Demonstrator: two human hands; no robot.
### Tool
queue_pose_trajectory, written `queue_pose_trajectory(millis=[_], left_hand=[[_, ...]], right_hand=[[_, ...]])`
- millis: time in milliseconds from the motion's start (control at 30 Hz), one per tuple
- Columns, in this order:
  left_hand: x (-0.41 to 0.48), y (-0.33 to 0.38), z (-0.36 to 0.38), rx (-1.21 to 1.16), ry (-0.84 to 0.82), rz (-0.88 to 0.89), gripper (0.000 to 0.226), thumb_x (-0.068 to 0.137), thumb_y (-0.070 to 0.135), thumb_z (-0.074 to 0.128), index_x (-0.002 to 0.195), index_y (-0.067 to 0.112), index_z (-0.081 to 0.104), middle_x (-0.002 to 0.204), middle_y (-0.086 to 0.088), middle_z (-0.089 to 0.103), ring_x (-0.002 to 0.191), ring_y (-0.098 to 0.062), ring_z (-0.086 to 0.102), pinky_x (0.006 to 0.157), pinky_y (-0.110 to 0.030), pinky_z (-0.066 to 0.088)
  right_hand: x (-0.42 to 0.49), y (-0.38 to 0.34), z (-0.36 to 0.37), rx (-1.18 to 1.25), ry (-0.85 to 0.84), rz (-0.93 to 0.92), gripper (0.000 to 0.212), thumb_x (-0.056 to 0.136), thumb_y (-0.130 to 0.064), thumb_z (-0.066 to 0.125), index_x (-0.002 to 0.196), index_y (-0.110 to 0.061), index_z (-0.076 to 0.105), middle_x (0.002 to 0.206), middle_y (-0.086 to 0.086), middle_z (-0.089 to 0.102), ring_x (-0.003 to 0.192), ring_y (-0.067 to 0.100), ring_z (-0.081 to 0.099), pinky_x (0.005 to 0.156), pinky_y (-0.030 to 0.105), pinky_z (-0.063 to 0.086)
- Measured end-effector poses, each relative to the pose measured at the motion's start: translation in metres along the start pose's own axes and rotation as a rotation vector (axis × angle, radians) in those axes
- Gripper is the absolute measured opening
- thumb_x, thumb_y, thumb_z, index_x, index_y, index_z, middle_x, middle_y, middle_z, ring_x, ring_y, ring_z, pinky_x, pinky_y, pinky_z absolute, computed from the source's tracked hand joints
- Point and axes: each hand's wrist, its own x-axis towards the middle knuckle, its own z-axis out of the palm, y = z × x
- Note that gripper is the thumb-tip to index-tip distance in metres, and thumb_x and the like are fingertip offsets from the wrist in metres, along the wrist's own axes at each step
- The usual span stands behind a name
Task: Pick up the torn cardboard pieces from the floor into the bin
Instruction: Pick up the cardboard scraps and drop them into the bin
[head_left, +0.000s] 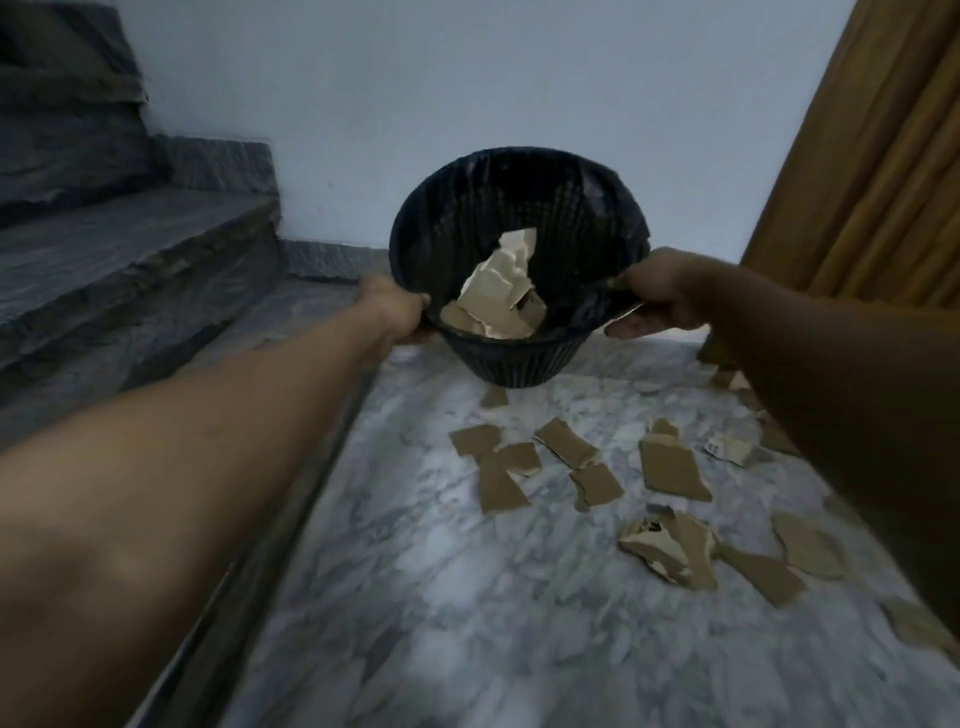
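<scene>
The black mesh bin (514, 364) sits at the centre of the frame, tilted so its mouth faces the viewer, with a few torn cardboard pieces (498, 291) lying inside. The left hand (395, 312) grips the rim on the left and the right hand (660, 296) grips it on the right, fingers curled round the edge. More scraps (672, 467) lie scattered on the marble floor (415, 571) at lower right. Grey stone stairs (130, 249) rise at upper left; a brown curtain (883, 182) hangs at upper right.
</scene>
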Motion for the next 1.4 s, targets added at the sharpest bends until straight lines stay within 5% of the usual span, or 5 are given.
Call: queue_pose_trajectory(millis=[100,433,667,1033,1400], left_hand=[[0.004,-0.008,0.059,0.032,-0.034,0.017,0.015,0.094,0.010,0.064,0.082,0.006,0.057,0.089,-0.011,0.067,0.070,-0.021,0.070,0.068,-0.040,0.062],[0.030,-0.048,0.217,0.348,-0.081,0.081,0.009,0.092,0.016,0.066,0.095,0.008,0.065,0.092,-0.014,0.073,0.080,-0.027,0.074,0.075,-0.044,0.061],[0.053,-0.076,0.257,0.497,-0.118,0.017,0.020,0.095,0.017,0.062,0.108,0.002,0.065,0.097,-0.017,0.072,0.083,-0.028,0.073,0.065,-0.038,0.059],[0.076,-0.051,0.306,0.534,-0.057,-0.005,0.041,0.097,0.037,0.055,0.126,0.010,0.044,0.112,-0.014,0.065,0.075,-0.026,0.073,0.052,-0.032,0.057],[0.115,-0.092,0.292,0.411,0.054,0.298,0.054,0.082,0.062,0.052,0.112,0.017,0.057,0.095,0.000,0.070,0.085,-0.021,0.069,0.076,-0.037,0.059]], right_hand=[[0.010,0.034,-0.048,0.120,0.079,0.047,0.014,0.103,-0.005,0.046,0.093,0.000,0.056,0.077,0.016,0.067,0.047,0.019,0.069,0.046,0.029,0.059],[0.091,0.207,-0.101,0.507,0.197,0.162,0.017,0.105,-0.005,0.042,0.115,-0.013,0.053,0.100,0.016,0.070,0.083,0.030,0.072,0.071,0.042,0.059],[0.125,0.267,-0.082,0.616,0.239,0.158,0.028,0.104,-0.009,0.044,0.130,-0.017,0.052,0.120,0.013,0.067,0.092,0.030,0.070,0.061,0.035,0.059],[0.156,0.250,-0.065,0.505,0.488,-0.036,0.051,0.099,-0.015,0.056,0.149,-0.015,0.044,0.148,0.007,0.052,0.134,0.024,0.050,0.113,0.040,0.041],[0.173,0.249,-0.019,0.337,0.677,-0.101,0.032,0.103,-0.019,0.047,0.134,-0.018,0.055,0.126,-0.004,0.061,0.109,0.006,0.054,0.091,0.018,0.038]])
